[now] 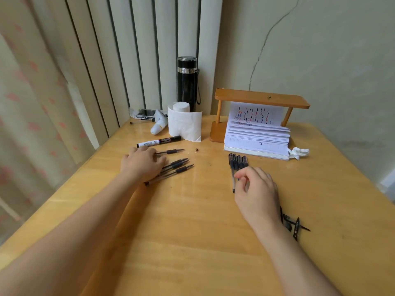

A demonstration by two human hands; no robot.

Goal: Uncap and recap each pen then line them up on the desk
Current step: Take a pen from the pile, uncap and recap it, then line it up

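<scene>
Several uncapped black pens (178,165) lie at the left of the wooden desk (192,231), tips pointing right. My left hand (142,165) rests over their rear ends, its fingers closed on the barrel of the uppermost uncapped pen (171,151). To the right, several capped pens (238,161) lie side by side, caps away from me. My right hand (256,189) covers their near ends, thumb and forefinger pinching one capped pen's barrel. Loose black caps (296,226) lie beside my right wrist.
A black-and-white marker (159,142) lies behind the uncapped pens. Behind it are a toilet paper roll (184,124) and a black flask (187,82). At the back right, an open notebook (256,135) leans under a wooden stand (260,99), with a crumpled tissue (299,152) alongside.
</scene>
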